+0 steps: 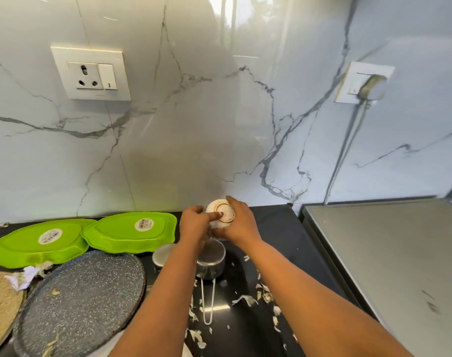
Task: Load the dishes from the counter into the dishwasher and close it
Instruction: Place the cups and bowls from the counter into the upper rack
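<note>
A small white bowl (221,212) with a brown-stained foot ring is held upside down at the back of the black counter (271,228). My right hand (241,224) grips its right side. My left hand (194,224) holds the left side, index finger pressed on the bowl's base. Below my hands stand a small steel saucepan (211,264) with a wire handle and a steel lid (163,255). Two green leaf-shaped plates (128,231) (37,243) lie upside down on the left. A grey speckled round plate (83,300) lies in front of them.
A woven tan mat (1,300) and crumpled paper (24,276) are at the far left. Garlic or onion skins (245,300) litter the counter. A grey steel appliance top (389,258) fills the right. Wall sockets (91,73) (361,82) sit on the marble backsplash.
</note>
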